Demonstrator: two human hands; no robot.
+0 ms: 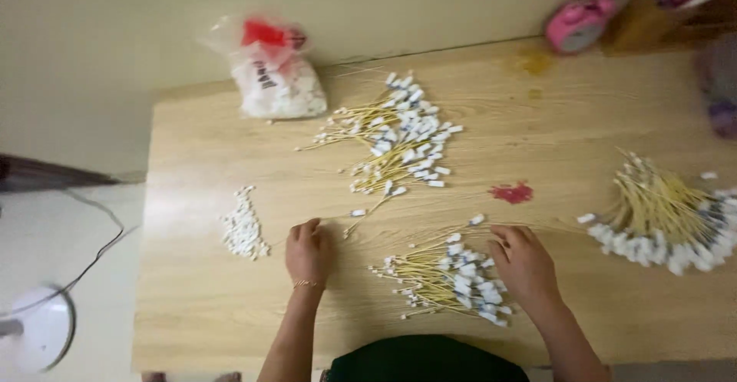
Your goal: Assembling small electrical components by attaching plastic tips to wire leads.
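I'm looking down on a pale wood bench (pixel 199 305). My left hand (pixel 309 251) rests palm down on the bare wood, fingers curled loosely together, holding nothing that I can see; a thin bracelet (pixel 308 283) sits on the wrist. A single stick (pixel 367 214) with a white tip lies just right of that hand, not touching it.

My right hand (pixel 524 262) lies palm down at the right edge of the near pile (pixel 447 281), fingers slightly spread and touching the sticks. Can't tell if it pinches any. That pile is thin yellow sticks with white tips, some tips bluish, between my two hands and closer to the right one.

A second, bigger pile (pixel 401 140) of the same sticks lies farther off, mid bench. A third pile (pixel 666 213) fans out at the right edge, well apart from both hands.

Left of my left hand, a small heap of loose white pieces (pixel 244 225). Far left, a clear plastic bag (pixel 275 69) with white pieces and a red patch, against the wall. A red blot (pixel 512 192) marks the wood just beyond my right hand. Far right corner: a pink round thing (pixel 580 21), blurred. Off the bench on the left, a white fan base (pixel 38 327) and a cable (pixel 100 228) on the floor.
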